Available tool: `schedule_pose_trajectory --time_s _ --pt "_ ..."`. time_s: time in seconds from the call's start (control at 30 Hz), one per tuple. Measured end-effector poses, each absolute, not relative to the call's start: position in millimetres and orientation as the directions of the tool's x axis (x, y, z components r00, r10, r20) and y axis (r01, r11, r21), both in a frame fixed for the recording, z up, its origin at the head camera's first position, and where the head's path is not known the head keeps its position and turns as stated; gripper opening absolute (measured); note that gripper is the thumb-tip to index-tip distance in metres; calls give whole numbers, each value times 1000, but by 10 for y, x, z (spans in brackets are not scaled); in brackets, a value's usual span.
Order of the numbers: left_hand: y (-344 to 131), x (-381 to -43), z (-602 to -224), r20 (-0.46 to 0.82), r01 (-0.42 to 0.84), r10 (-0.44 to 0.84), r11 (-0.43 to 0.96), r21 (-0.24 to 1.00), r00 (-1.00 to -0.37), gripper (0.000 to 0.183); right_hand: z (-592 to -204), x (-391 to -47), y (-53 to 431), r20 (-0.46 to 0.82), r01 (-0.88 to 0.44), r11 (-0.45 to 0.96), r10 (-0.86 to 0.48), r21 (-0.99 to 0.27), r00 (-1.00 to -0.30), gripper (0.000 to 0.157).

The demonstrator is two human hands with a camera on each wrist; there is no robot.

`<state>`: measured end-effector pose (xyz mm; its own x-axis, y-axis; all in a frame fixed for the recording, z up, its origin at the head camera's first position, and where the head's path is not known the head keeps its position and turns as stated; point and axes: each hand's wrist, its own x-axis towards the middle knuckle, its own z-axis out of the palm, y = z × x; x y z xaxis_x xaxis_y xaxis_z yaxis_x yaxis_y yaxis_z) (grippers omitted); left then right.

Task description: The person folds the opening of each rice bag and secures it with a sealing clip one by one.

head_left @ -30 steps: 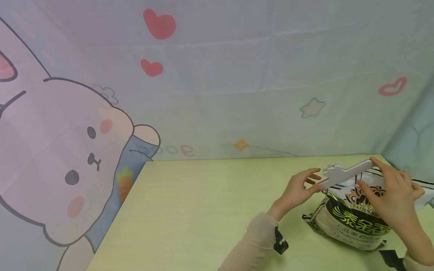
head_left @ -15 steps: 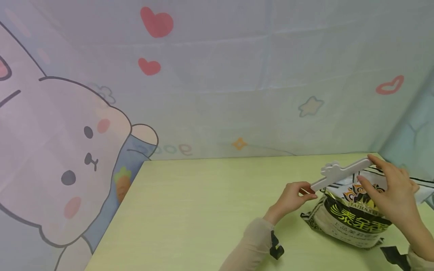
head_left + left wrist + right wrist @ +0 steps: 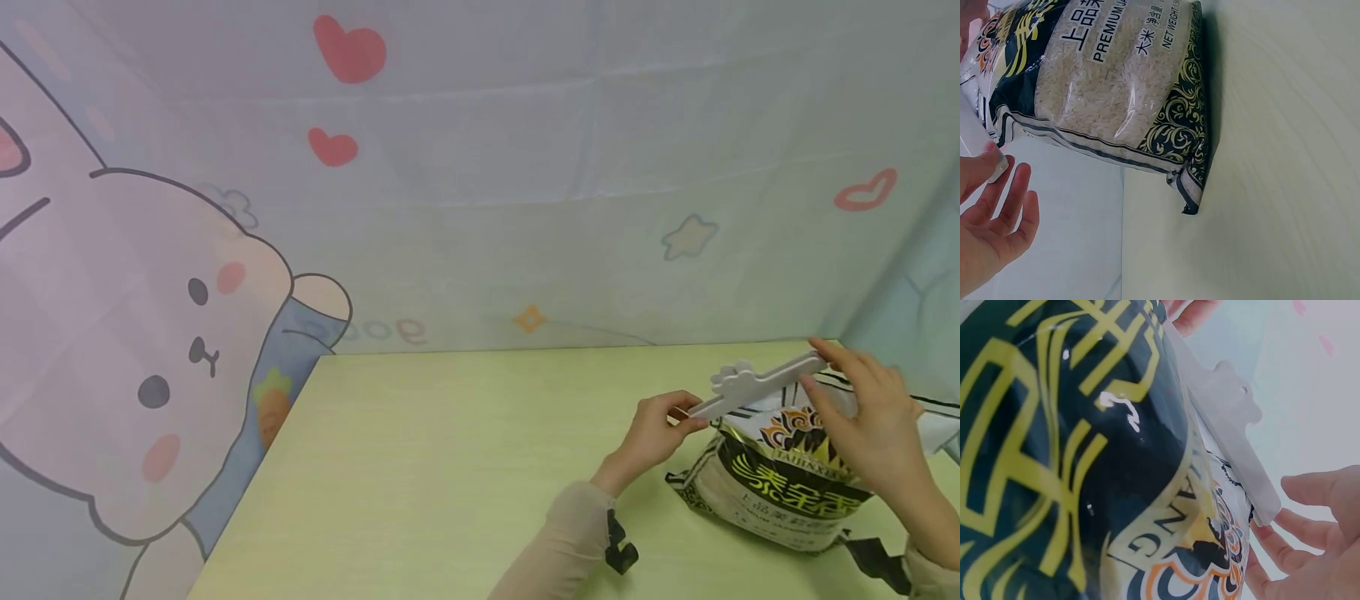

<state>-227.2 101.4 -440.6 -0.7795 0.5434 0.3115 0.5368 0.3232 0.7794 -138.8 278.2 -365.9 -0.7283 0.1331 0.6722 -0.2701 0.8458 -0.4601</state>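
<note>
A white bag sealing clip (image 3: 757, 387) with a paw-like bump slants across the folded top of a rice bag (image 3: 780, 492). In the head view my left hand (image 3: 656, 433) pinches the clip's lower left end between thumb and fingers. The left wrist view shows its other fingers (image 3: 1016, 212) spread beside that end. My right hand (image 3: 877, 425) is at the clip's raised right end, forefinger over the tip and thumb close below. From the right wrist, the clip's end (image 3: 1265, 509) lies between thumb and fingers. Rice shows through the bag's clear front (image 3: 1116, 75).
The bag stands on a pale yellow-green table (image 3: 450, 467), near its right side. Behind hangs a curtain (image 3: 480, 208) printed with a rabbit and hearts. The bag's loose white top (image 3: 937, 425) sticks out to the right behind my right hand.
My left hand has shifted down along the clip to its end and now pinches it. The right thumb has moved up toward the clip's right end. The bag stays in place.
</note>
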Motion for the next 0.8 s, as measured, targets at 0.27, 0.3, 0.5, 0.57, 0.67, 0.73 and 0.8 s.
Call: schedule_pose_trajectory --time_s 0.27,0.3,0.5,0.57,0.67,0.73,0.8 --pt "1047 -2279 -4419 333 540 521 315 780 -786 17 -3695 -1463 2824 661 -244 858 139 -453 -737 33" --pt "1054 -2281 -4425 339 543 516 317 777 -787 16 -3717 -1484 2843 660 -235 861 145 -452 -738 33" --pt "1079 -2278 -4454 373 560 493 314 767 -786 11 -3841 -1585 2933 670 -210 863 181 -459 -720 31" --pt "1079 -2277 -4458 382 568 488 319 759 -785 10 -3826 -1583 2908 673 -209 860 192 -467 -714 28" --pt "1075 -2278 -4455 390 574 482 330 749 -785 8 -3759 -1556 2838 673 -215 852 196 -476 -714 23" --pt "1073 -2280 -4453 393 578 481 335 744 -784 7 -3725 -1543 2795 679 -214 853 201 -476 -706 20" --pt "1069 -2283 -4450 397 583 484 330 743 -780 6 -3697 -1537 2761 682 -212 852 209 -479 -701 18"
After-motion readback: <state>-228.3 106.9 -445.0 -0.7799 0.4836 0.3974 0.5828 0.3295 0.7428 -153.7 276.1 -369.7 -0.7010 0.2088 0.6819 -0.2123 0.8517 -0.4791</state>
